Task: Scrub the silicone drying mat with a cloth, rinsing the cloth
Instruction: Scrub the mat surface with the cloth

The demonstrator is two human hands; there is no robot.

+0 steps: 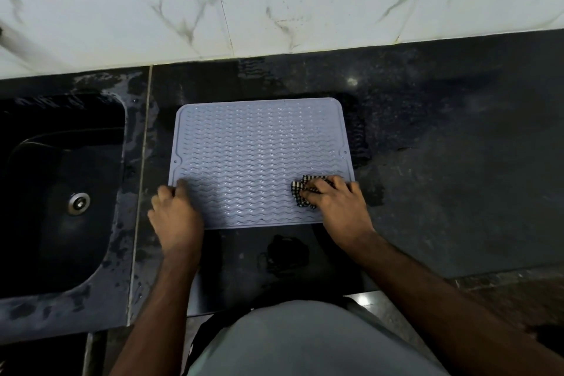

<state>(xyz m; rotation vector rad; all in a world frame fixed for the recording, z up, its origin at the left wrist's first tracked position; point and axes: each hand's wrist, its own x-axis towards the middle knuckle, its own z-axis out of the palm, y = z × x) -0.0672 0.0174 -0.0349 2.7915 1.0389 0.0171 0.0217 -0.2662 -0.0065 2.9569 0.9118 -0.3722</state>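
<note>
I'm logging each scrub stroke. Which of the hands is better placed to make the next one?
Right. The right hand already presses the checked cloth on the mat at its near right corner; the left hand only steadies the mat's left edge.

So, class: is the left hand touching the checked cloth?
Apart. The head view shows the left hand at the mat's left edge, bare ridges separating it from the cloth under the right hand.

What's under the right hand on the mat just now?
The checked cloth, bunched under the right hand at the mat's near right corner. The mat surface beneath cloth and hand is covered.
</note>
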